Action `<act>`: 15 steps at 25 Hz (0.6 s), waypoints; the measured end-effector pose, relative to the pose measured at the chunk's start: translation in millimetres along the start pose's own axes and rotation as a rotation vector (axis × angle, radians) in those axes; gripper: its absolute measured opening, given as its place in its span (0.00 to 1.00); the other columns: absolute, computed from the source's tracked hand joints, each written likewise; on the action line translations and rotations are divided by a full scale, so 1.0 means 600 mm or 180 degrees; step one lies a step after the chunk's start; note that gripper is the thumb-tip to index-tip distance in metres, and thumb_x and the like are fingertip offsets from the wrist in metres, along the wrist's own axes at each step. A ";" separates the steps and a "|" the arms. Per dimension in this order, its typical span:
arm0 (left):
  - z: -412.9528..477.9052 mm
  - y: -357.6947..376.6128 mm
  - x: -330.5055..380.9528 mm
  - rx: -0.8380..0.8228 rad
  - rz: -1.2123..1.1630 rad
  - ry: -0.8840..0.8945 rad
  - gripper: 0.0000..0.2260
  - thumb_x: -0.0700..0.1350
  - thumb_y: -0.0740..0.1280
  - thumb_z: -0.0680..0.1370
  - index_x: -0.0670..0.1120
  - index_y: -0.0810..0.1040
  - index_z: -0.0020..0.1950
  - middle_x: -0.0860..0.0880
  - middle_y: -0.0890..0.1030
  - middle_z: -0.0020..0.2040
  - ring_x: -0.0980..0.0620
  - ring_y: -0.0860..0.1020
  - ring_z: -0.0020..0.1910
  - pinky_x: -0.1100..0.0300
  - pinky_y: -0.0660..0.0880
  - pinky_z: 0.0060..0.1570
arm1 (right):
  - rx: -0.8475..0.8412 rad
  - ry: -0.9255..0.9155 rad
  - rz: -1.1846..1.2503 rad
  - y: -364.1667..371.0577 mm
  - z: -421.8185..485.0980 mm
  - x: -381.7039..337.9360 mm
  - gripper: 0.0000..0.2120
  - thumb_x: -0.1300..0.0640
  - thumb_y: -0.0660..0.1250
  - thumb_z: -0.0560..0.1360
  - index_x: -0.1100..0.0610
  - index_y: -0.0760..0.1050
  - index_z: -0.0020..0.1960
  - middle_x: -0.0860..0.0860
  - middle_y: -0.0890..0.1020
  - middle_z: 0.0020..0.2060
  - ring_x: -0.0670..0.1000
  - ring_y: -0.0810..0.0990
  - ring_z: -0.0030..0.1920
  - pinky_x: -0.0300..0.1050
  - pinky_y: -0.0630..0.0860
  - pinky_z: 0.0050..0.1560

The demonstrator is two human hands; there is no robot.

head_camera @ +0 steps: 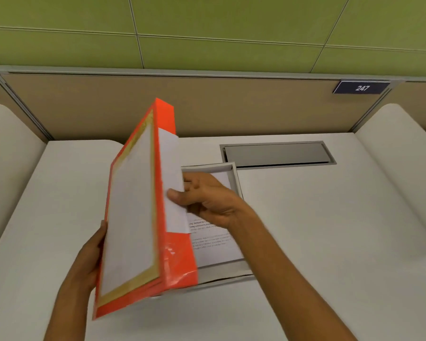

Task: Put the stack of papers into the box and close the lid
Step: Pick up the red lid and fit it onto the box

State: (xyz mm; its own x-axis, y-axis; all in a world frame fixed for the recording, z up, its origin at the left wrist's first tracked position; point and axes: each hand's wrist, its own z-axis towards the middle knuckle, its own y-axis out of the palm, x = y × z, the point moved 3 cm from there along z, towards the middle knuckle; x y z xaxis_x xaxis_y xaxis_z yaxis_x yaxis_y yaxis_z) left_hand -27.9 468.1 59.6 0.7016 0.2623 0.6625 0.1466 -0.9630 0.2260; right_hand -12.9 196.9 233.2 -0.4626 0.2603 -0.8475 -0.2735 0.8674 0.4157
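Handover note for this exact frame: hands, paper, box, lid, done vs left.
Left hand: holds the orange lid by its outer edge, tilted up and open.
Right hand: inside the grey box, thumb and fingers pinching a white sheet by the lid.
Stack of papers: lying printed side up in the box on the white desk.
Done: papers in the box.
Left: settle the sheet, withdraw the right hand, lower the lid shut.

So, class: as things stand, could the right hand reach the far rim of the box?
Probably yes. The right hand already lies over the papers inside the box, close to its far rim. The left hand holds the orange lid tilted up at the left, clear of it.
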 end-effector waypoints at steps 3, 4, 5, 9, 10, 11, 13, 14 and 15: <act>0.010 0.015 -0.012 0.0051 0.0132 0.0387 0.26 0.65 0.69 0.71 0.51 0.82 0.62 0.45 0.85 0.59 0.44 0.85 0.54 0.47 0.81 0.51 | 0.0493 0.0068 -0.0347 -0.104 -0.043 0.007 0.20 0.55 0.69 0.75 0.64 0.77 0.63 0.56 0.85 0.53 0.53 0.84 0.52 0.46 0.82 0.55; 0.011 0.029 -0.018 0.0102 0.0228 0.0591 0.28 0.65 0.70 0.70 0.52 0.81 0.64 0.47 0.84 0.60 0.45 0.84 0.56 0.46 0.79 0.56 | 0.0756 0.0133 -0.0597 -0.136 -0.055 0.017 0.22 0.48 0.69 0.74 0.63 0.79 0.59 0.55 0.86 0.51 0.54 0.85 0.50 0.46 0.83 0.52; 0.010 0.047 -0.025 0.0202 0.0366 0.0770 0.29 0.65 0.71 0.69 0.53 0.79 0.66 0.49 0.84 0.62 0.47 0.83 0.58 0.46 0.77 0.61 | 0.1038 0.0182 -0.0878 -0.163 -0.064 0.030 0.23 0.42 0.68 0.73 0.62 0.81 0.54 0.54 0.87 0.46 0.53 0.86 0.45 0.44 0.83 0.47; 0.009 0.127 -0.057 0.0742 0.1391 0.1193 0.27 0.67 0.60 0.76 0.58 0.70 0.74 0.52 0.78 0.67 0.48 0.78 0.61 0.52 0.74 0.61 | 0.2141 0.0173 -0.1554 -0.247 -0.078 0.110 0.25 0.35 0.60 0.76 0.58 0.71 0.40 0.56 0.74 0.32 0.54 0.75 0.33 0.43 0.74 0.37; 0.012 0.142 -0.062 0.0832 0.1665 0.1249 0.28 0.66 0.57 0.78 0.58 0.67 0.75 0.50 0.77 0.68 0.45 0.77 0.63 0.49 0.74 0.62 | 0.2326 0.0137 -0.1687 -0.264 -0.079 0.130 0.26 0.36 0.57 0.78 0.59 0.71 0.41 0.57 0.73 0.34 0.55 0.75 0.35 0.46 0.74 0.38; 0.017 0.153 -0.065 0.0887 0.1872 0.1314 0.28 0.66 0.55 0.78 0.57 0.65 0.77 0.48 0.77 0.68 0.42 0.77 0.64 0.47 0.74 0.63 | 0.2451 0.0094 -0.1786 -0.277 -0.080 0.146 0.26 0.37 0.55 0.79 0.60 0.72 0.42 0.57 0.74 0.34 0.54 0.76 0.35 0.46 0.75 0.39; 0.026 0.169 -0.064 0.0857 0.2237 0.1529 0.30 0.66 0.52 0.78 0.55 0.64 0.77 0.46 0.80 0.61 0.42 0.80 0.58 0.49 0.76 0.57 | 0.2602 0.0005 -0.1878 -0.293 -0.081 0.172 0.26 0.40 0.52 0.81 0.61 0.75 0.47 0.56 0.78 0.36 0.52 0.79 0.36 0.41 0.76 0.38; 0.029 0.175 -0.063 0.0824 0.2431 0.1647 0.30 0.65 0.51 0.78 0.54 0.64 0.77 0.46 0.82 0.55 0.44 0.81 0.52 0.52 0.78 0.52 | 0.2659 -0.0015 -0.1927 -0.300 -0.081 0.182 0.25 0.41 0.52 0.81 0.60 0.76 0.49 0.57 0.80 0.38 0.52 0.80 0.37 0.40 0.77 0.39; 0.032 0.180 -0.062 0.0816 0.2608 0.1741 0.30 0.65 0.50 0.78 0.53 0.64 0.77 0.47 0.82 0.50 0.47 0.82 0.47 0.54 0.79 0.48 | 0.2717 0.0000 -0.1985 -0.306 -0.079 0.192 0.24 0.42 0.51 0.82 0.60 0.75 0.50 0.58 0.80 0.41 0.53 0.80 0.39 0.40 0.77 0.41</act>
State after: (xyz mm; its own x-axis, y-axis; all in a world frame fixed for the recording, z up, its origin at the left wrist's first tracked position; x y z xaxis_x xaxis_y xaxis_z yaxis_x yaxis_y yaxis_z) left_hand -24.4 353.4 45.6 0.2477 -0.5537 0.7950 -0.0459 -0.8264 -0.5613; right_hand -56.3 47.6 74.9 -0.4445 -0.3342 -0.8311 0.2209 0.8583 -0.4633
